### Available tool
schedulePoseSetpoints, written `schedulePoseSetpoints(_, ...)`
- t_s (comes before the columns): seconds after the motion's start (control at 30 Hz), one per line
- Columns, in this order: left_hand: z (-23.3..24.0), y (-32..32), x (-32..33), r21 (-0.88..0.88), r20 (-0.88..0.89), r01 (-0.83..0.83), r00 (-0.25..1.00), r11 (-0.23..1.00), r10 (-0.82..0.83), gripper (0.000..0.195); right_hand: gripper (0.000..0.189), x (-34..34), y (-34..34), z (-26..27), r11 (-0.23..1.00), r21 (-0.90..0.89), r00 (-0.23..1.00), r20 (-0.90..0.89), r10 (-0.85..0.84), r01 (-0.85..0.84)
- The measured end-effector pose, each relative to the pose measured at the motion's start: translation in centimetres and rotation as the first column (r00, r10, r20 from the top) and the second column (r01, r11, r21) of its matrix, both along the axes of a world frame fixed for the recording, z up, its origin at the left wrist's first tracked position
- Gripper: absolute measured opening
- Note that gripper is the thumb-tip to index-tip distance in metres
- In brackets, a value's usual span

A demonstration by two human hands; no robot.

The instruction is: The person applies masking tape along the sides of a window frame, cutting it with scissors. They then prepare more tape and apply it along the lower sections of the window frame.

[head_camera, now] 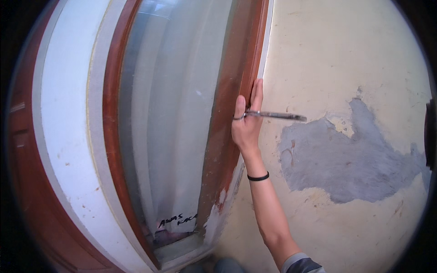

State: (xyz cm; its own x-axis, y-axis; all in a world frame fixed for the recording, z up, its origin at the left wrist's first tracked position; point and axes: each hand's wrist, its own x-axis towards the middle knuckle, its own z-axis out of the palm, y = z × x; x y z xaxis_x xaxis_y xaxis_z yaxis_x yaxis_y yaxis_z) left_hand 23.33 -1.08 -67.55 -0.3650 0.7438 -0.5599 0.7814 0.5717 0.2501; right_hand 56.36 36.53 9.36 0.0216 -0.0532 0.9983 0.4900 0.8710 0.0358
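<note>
My right hand [246,123] reaches up to the reddish-brown wooden frame [235,85] of a glass pane. It holds what looks like a pair of metal scissors [280,116], with a loop around the thumb. The slim end, slightly blurred, points right across the cream wall [317,61]. My fingers extend upward along the frame's outer edge, at the lower end of a narrow whitish strip [265,51] between wood and wall. My left hand is out of view.
A pale curtain [174,112] hangs behind the glass, which bears handwriting low down [177,220]. Whitish smears [222,201] mark the lower frame. Right of my arm, the wall has a rough grey patch [344,160]. A white wall strip [68,102] and brown panelled wood [25,143] stand left.
</note>
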Motion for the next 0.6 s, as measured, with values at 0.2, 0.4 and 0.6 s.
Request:
schedulePoseSetpoints(0.2,-3.0,-0.1,-0.5,-0.127,0.088,-0.073,0.992,0.989,0.085,0.08,0.07,0.9,0.0,-0.2,0.98,-0.13,0.987,-0.035,-0.157,0.151)
schedulePoseSetpoints(0.4,-11.3,-11.5,0.5,-0.493,0.162,-0.312,0.884,0.812,0.438,0.079,0.066,2.5,-4.5,-17.7,0.833,-0.553,1.0,0.018,-0.02,0.027)
schedulePoseSetpoints(0.6,-9.9,-13.2,2.5,-0.416,0.023,-0.614,0.731,0.671,0.682,0.083,0.063,5.6,-11.0,-39.3,0.455,-0.888,0.995,0.091,0.027,0.069)
